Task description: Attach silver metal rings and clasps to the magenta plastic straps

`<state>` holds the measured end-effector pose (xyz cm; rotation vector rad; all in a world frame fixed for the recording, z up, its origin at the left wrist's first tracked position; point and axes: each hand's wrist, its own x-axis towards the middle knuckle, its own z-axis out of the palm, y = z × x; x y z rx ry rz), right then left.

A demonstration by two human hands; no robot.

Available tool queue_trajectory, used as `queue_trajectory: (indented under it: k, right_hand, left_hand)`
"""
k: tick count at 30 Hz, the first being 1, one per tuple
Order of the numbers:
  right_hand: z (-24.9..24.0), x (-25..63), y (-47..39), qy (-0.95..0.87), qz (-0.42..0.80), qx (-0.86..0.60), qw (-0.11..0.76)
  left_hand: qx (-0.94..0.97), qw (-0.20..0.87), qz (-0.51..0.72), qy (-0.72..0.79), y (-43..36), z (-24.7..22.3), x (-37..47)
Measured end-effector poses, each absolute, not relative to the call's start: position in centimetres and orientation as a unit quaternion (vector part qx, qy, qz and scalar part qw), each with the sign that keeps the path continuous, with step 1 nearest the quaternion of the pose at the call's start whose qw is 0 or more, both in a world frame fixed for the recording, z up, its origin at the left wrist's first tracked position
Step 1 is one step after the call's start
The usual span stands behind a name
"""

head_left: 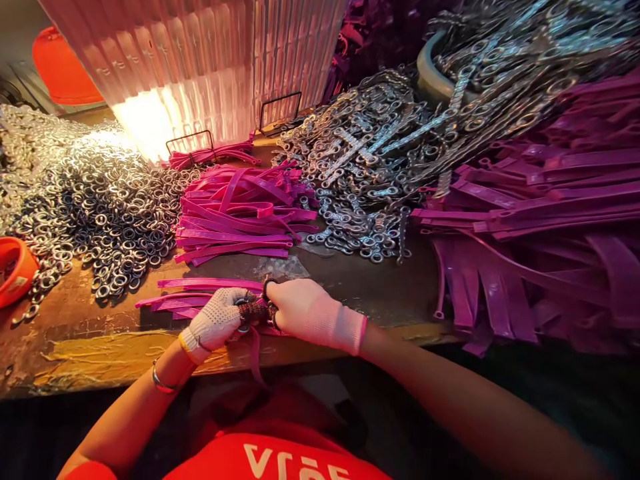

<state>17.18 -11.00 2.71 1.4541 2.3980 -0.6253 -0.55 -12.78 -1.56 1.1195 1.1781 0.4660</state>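
My left hand, in a white dotted knit glove, is closed at the table's front edge. A pink strap hangs below its fingertips, in front of the edge. My right hand, gloved as well, meets it with curled fingers. Dark brown textured wrapping covers the fingers where both hands come together. What lies between the fingertips is mostly hidden, and what my right hand grips I cannot make out. Just behind my left hand lie several loose pink straps, and farther back is a larger pile of pink straps.
Metal rings are heaped at left beside an orange container. Braided metal pieces spread at back right near a grey basin. Purple straps overhang the right edge. A ribbed translucent panel stands behind, brightly lit.
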Motion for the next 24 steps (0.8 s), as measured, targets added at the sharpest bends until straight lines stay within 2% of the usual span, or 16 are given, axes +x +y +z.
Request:
queue_trajectory:
  k: [4, 8, 14, 17, 20, 22, 24]
  right_hand:
    - [1.7, 17.0, -12.0, 0.874, -0.163, 0.441, 0.126]
    - [1.3, 17.3, -12.3, 0.898, -0.139, 0.394, 0.136]
    - [2.9, 17.5, -12.1, 0.880, -0.142, 0.449, 0.069]
    - [3.7, 17.8, -12.4, 0.850, -0.152, 0.499, 0.076]
    - [3.9, 19.3, -11.7, 0.843, -0.170, 0.501, 0.098]
    - [3.4, 21.1, -10.2, 0.840, -0.139, 0.520, 0.078]
    - [2.3, 23.2, -7.9, 0.822, -0.069, 0.562, 0.064]
  left_hand:
    - [0.527, 0.648, 0.224, 0.502, -13.0, -2.9, 0.0]
    - [0.499, 0.694, 0.207, 0.475, -12.9, -3.0, 0.2]
    - [0.472, 0.718, 0.108, 0.500, -10.7, 2.8, -4.5]
    - [0.505, 0.634, 0.168, 0.562, -9.2, 5.6, -7.5]
    - [0.498, 0.554, 0.251, 0.618, -8.7, 6.3, -8.3]
    - [0.445, 0.587, 0.297, 0.608, -9.0, 5.5, -7.3]
    - [0.350, 0.670, 0.331, 0.564, -9.5, 4.1, -5.4]
